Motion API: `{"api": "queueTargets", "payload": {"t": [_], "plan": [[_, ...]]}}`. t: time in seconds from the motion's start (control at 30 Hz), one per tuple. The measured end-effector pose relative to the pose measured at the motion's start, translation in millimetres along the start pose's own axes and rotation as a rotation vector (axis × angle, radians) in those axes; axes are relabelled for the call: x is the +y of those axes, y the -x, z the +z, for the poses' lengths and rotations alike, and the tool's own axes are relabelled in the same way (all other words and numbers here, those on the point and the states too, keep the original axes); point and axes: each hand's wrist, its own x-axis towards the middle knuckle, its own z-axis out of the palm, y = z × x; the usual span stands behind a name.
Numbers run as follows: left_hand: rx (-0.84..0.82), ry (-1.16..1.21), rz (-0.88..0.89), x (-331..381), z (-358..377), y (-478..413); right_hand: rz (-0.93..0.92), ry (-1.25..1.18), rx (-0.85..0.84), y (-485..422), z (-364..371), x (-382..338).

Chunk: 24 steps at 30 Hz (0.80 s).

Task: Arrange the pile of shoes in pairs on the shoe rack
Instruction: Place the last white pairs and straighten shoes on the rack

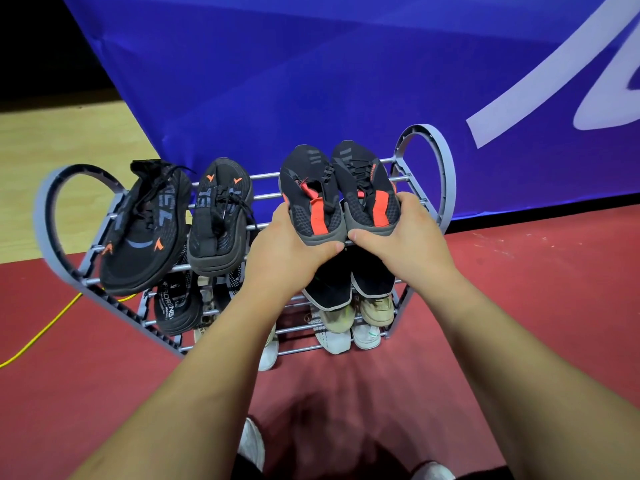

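Black mesh pair of shoes (pixel 363 188), orange-striped, side by side at the right end of the top shelf of the shoe rack (pixel 431 157). Probably light, floppy on top, and firmest at the rubber heels. Gripped there by left hand (pixel 291 244) and right hand (pixel 398 233), fingers curled round one heel each.

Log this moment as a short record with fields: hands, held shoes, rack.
left hand: grips the heel of the left black-and-red shoe
right hand: grips the heel of the right black-and-red shoe
held pair: side by side, toes away, at the right end of the shoe rack top shelf
top shelf left: black pair with orange marks, one shoe tilted
lower shelves: beige shoes, white shoes, more black ones
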Motion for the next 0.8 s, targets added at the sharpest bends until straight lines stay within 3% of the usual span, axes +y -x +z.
{"api": "queueTargets", "payload": {"t": [0.2,0.3,0.47,0.63,0.8], "plan": [[-0.004,0.010,0.008,1,5,1,0.021,0.032,-0.040,0,-6,2],[-0.010,0.019,0.053,3,3,11,-0.059,0.113,0.026,1,-10,-12],[0.089,-0.124,0.122,3,-46,48,-0.098,-0.045,0.109,22,-18,-54],[0.250,-0.245,-0.026,-10,-126,64,-0.138,-0.276,-0.055,57,1,-100],[0.339,-0.187,-0.122,-62,-155,70,-0.290,-0.038,-0.178,64,33,-114]]}}
